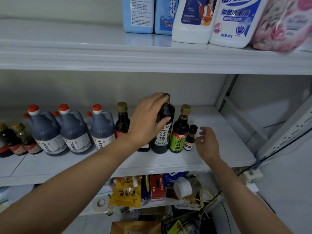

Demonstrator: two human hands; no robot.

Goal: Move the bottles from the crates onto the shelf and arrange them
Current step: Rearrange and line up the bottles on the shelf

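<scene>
Your left grip (pixel 148 119) is wrapping the neck and shoulder of the tall dark bottle (pixel 162 137), which is standing on the shelf (pixel 211 159) beneath it and is probably heavy, slick, breakable glass needing firm hold, while your right grip (pixel 206 142) is hovering open alongside.

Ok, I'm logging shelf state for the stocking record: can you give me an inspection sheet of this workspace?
Surface: white middle shelf, bottles standing in a row.
Job's things: tall vinegar bottle, green-label bottle and small bottle upright side by side; red-capped jugs further left.
Clutter: below, a yellow packet, red box, tape roll.
Hands: left hand grips the tall vinegar bottle's neck; right hand open beside the small bottle, holding nothing.
Cables: yellow wire among that clutter; dark cable running to a white socket at right.
Surroundings: upper shelf with blue containers, white hand-wash bottle, pink pack.
</scene>
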